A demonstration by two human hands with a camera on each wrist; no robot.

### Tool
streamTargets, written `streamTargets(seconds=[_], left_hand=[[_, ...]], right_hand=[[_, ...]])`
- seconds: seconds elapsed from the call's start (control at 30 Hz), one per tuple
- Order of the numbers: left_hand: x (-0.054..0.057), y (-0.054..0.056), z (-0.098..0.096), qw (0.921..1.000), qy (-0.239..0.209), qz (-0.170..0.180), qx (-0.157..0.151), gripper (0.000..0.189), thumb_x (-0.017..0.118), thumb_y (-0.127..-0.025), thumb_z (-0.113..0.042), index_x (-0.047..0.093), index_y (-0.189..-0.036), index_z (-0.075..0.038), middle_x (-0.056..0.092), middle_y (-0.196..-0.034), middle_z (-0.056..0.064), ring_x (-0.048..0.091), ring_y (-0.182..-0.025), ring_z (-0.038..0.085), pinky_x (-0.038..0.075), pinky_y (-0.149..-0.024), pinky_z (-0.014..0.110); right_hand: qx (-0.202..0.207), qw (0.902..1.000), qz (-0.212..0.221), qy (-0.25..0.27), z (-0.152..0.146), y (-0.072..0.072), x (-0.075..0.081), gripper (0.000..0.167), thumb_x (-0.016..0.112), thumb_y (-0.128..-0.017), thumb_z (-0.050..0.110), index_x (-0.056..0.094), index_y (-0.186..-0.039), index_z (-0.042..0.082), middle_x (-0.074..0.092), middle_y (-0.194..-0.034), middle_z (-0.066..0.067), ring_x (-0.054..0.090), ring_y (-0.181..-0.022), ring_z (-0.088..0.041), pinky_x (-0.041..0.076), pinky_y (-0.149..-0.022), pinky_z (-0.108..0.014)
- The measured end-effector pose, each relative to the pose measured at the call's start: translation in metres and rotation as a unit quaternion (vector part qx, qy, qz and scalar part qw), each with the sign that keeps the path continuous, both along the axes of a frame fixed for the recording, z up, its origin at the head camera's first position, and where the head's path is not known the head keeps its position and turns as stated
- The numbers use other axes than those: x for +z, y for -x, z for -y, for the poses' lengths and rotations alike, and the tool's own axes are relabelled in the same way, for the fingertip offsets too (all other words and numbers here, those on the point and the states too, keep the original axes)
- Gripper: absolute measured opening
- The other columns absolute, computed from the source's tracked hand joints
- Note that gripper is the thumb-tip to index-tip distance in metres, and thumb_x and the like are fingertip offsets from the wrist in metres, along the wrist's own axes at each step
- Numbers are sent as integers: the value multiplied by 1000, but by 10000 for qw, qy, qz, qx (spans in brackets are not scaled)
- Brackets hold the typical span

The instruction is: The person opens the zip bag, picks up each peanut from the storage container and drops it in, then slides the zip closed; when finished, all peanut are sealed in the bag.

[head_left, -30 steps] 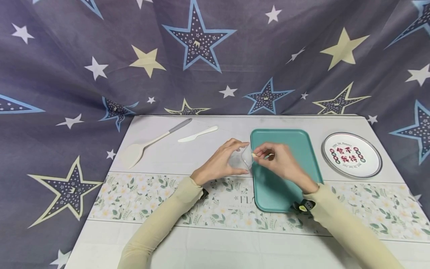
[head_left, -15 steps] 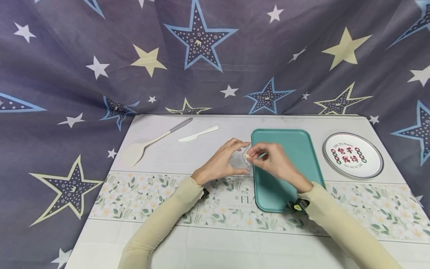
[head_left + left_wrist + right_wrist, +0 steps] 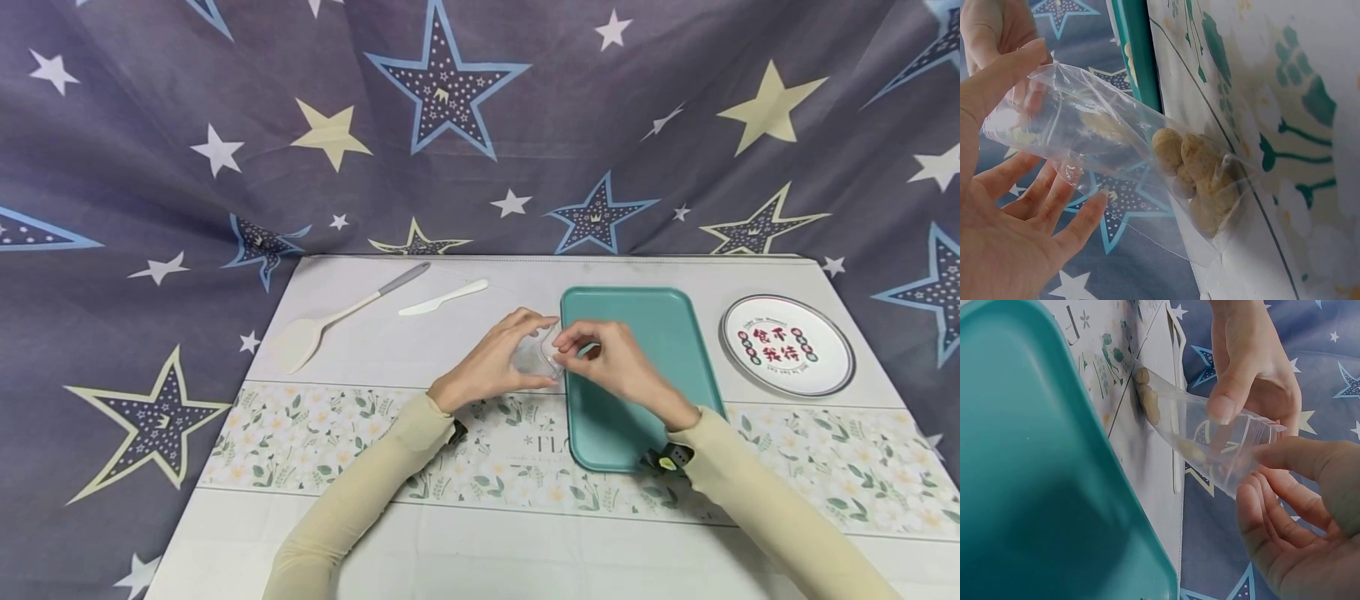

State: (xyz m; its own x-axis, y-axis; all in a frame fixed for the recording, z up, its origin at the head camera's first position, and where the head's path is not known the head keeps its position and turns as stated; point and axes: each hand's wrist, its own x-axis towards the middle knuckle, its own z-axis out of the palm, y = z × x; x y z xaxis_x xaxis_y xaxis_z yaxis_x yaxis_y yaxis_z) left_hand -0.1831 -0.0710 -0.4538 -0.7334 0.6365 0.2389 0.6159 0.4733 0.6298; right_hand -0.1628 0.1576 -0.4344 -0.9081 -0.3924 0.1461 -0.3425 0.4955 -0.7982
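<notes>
My left hand (image 3: 491,357) holds a clear zip bag (image 3: 531,357) by its mouth, thumb on one side and fingers on the other, just left of the teal tray (image 3: 637,308). Several tan peanuts in the shell (image 3: 1200,175) lie bunched at the bottom of the bag. One more peanut (image 3: 1191,451) shows blurred, midway down inside it. At the mouth is my right hand (image 3: 611,357), its thumb apart from the loosely bent fingers (image 3: 1260,519) and nothing between them.
A round white plate (image 3: 787,375) with red characters stands right of the tray. At the back left lie a white plastic knife (image 3: 442,298) and a cream cooking spoon (image 3: 303,342) with a grey handle. A star-patterned cloth (image 3: 480,192) hangs behind the table.
My right hand has moved left from over the tray to the bag's mouth and let go of a peanut, which is now inside the bag. My left hand has stayed in place.
</notes>
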Motion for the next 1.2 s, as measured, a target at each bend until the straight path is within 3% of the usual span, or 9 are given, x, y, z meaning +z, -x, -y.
streamTargets(seconds=[0.47,0.7,1.0,1.2], left_hand=[[2,0,-1,10000,5,-13,24,90,94,-77,-33,51,-153,-11,57,-140,4,61,-127,27,52,-111,38],[1,0,-2,10000,45,5,29,91,94,-78,-35,50,-154,-11,58,-139,6,60,-126,26,52,-112,38],[0,0,-4,10000,77,32,-7,90,93,-78,-34,50,-154,-12,58,-140,9,60,-127,26,52,-112,39],[-1,0,-4,9999,101,-17,-6,89,93,-79,-34,50,-154,-12,58,-141,9,60,-126,24,52,-111,39]], right_hand=[[-260,9996,-125,70,-25,6,-2,12,78,-91,3,78,-102,5,79,-96,-12,72,-83,-17,63,-74,-22],[-461,9980,-380,-203,-44,14,-10,12,74,-92,0,78,-103,3,79,-94,-12,72,-82,-17,63,-74,-23],[-644,9951,-515,-549,-68,29,-24,12,73,-93,1,78,-104,0,79,-97,-17,75,-84,-30,59,-72,-19],[-739,9938,-424,-710,-79,35,-29,13,73,-95,4,77,-106,0,79,-95,-17,76,-85,-32,57,-69,-17]])
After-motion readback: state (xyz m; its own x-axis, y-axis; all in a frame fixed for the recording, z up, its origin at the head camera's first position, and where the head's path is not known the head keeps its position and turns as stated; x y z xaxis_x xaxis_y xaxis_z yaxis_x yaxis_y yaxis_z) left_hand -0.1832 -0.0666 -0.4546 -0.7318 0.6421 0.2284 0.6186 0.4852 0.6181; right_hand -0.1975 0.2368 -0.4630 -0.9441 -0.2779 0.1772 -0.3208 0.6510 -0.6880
